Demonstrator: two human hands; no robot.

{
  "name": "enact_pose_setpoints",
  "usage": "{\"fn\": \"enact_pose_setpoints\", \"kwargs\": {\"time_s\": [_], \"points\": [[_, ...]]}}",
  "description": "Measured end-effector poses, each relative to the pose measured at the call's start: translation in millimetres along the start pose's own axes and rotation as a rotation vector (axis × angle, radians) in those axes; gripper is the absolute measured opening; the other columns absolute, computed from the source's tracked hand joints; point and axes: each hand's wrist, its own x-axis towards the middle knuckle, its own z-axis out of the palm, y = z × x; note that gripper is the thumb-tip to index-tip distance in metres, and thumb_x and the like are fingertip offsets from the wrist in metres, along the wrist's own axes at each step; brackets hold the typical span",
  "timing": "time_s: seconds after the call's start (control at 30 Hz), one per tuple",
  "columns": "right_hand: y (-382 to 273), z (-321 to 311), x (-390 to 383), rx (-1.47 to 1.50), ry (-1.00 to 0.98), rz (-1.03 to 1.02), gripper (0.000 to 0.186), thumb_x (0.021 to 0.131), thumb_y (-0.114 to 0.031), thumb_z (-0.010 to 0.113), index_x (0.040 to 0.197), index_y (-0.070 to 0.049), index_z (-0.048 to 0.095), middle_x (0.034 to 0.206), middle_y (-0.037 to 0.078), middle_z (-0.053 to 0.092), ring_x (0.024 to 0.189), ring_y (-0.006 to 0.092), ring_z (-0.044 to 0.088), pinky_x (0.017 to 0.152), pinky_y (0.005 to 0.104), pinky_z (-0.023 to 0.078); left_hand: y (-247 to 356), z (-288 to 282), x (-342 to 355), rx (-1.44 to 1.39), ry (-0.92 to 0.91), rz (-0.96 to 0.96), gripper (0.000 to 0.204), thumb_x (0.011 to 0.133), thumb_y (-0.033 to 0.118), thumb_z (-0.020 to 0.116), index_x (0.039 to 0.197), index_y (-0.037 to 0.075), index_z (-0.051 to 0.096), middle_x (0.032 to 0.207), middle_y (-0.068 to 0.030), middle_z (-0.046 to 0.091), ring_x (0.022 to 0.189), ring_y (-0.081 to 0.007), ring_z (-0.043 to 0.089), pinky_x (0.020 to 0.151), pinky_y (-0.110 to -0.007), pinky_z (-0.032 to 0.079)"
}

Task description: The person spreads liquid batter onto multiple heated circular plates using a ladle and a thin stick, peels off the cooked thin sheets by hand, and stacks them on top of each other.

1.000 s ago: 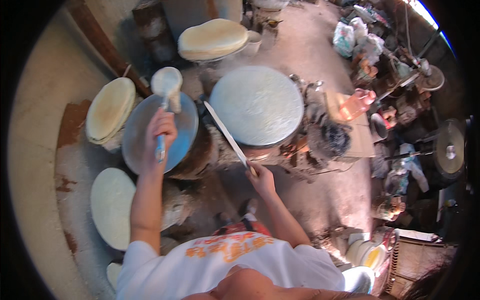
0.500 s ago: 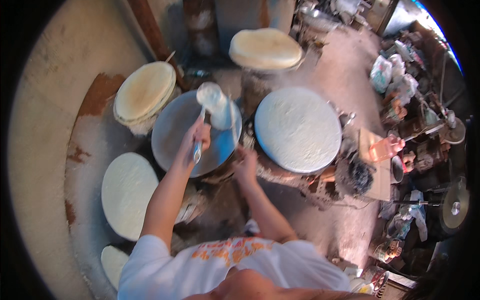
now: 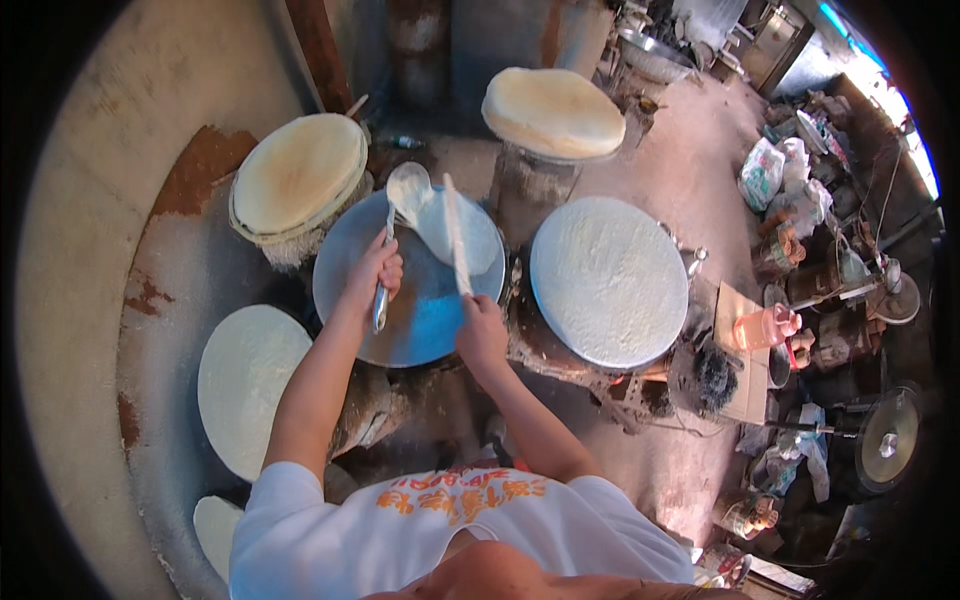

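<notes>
My left hand [image 3: 376,272] is closed round the handle of a metal ladle [image 3: 409,188]. The ladle's bowl is over the far part of a round griddle [image 3: 345,262]. A pale, wet patch of batter [image 3: 484,245] lies on the griddle's far right side. In my right hand [image 3: 481,332], a thin wooden batter spreader [image 3: 456,236] points away from me, its blade across the batter. Beside it on the right, another round griddle is covered by a thin pale pancake [image 3: 610,282].
Browned flatbreads are stacked behind left [image 3: 300,178] and at the back [image 3: 553,112]. A round pale pancake [image 3: 252,392] lies nearer on the left, by a curved wall [image 3: 75,300]. Right: a pink bottle [image 3: 760,328], a dark bristly clump [image 3: 716,378], plastic bags [image 3: 765,172].
The ladle's bowl has swung left, off the batter. My right hand has come forward from the griddle's near edge, the spreader now lying across the batter. The whole view has shifted slightly.
</notes>
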Motion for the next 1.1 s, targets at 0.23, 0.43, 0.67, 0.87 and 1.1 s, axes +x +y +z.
{"fn": "enact_pose_setpoints", "kwargs": {"time_s": [0.23, 0.43, 0.67, 0.87, 1.1], "points": [[2.7, -4.5, -11.3, -0.044, 0.062, 0.018, 0.03, 0.074, -0.004, 0.056, 0.104, -0.006, 0.064, 0.101, 0.01, 0.061, 0.094, 0.0314, 0.056, 0.079, 0.0398, 0.049, 5.3, -32.7, -7.6, 0.442, 0.251, 0.125, 0.059, 0.093, 0.012, 0.051, 0.145, 0.025, 0.026, 0.059, 0.0014, 0.038, 0.044, -0.0074, 0.035, 0.039, -0.023, 0.031], [-11.8, -5.5, 40.3, -0.087, 0.023, -0.186, 0.03, 0.071, -0.003, 0.057, 0.099, -0.007, 0.067, 0.099, 0.007, 0.063, 0.091, 0.0292, 0.056, 0.078, 0.0365, 0.049, 29.2, -47.2, -32.2, 0.523, 0.336, 0.197, 0.057, 0.094, 0.014, 0.051, 0.144, 0.024, 0.027, 0.058, 0.0026, 0.035, 0.042, -0.0072, 0.032, 0.037, -0.024, 0.03], [-24.3, 9.1, 34.0, 0.085, -0.065, -0.192, 0.029, 0.072, -0.002, 0.057, 0.097, -0.008, 0.068, 0.097, 0.009, 0.063, 0.089, 0.0315, 0.057, 0.078, 0.0386, 0.048, 21.1, -57.7, -94.4, -0.117, 0.269, 0.165, 0.03, 0.097, 0.016, 0.048, 0.126, 0.024, 0.048, 0.059, 0.0056, 0.035, 0.041, -0.0022, 0.032, 0.036, -0.017, 0.029], [39.3, -35.3, 62.2, -0.052, -0.02, -0.224, 0.031, 0.063, -0.001, 0.062, 0.091, -0.01, 0.069, 0.095, 0.004, 0.064, 0.089, 0.0287, 0.055, 0.078, 0.0377, 0.049, 4.5, -54.9, -117.6, -0.993, -0.228, 0.076, 0.029, 0.1, 0.027, 0.041, 0.077, 0.01, 0.041, 0.056, 0.0031, 0.032, 0.037, -0.0071, 0.036, 0.035, -0.021, 0.033], [15.6, 5.5, 123.3, 0.076, -0.38, -0.535, 0.029, 0.07, 0.0, 0.056, 0.096, -0.006, 0.066, 0.094, 0.011, 0.062, 0.09, 0.0342, 0.056, 0.077, 0.0434, 0.048, -21.4, -11.1, -128.3, -0.967, -0.278, 0.334, 0.024, 0.101, 0.026, 0.038, 0.086, 0.011, 0.05, 0.057, 0.0026, 0.031, 0.039, -0.008, 0.037, 0.036, -0.022, 0.034]]}}
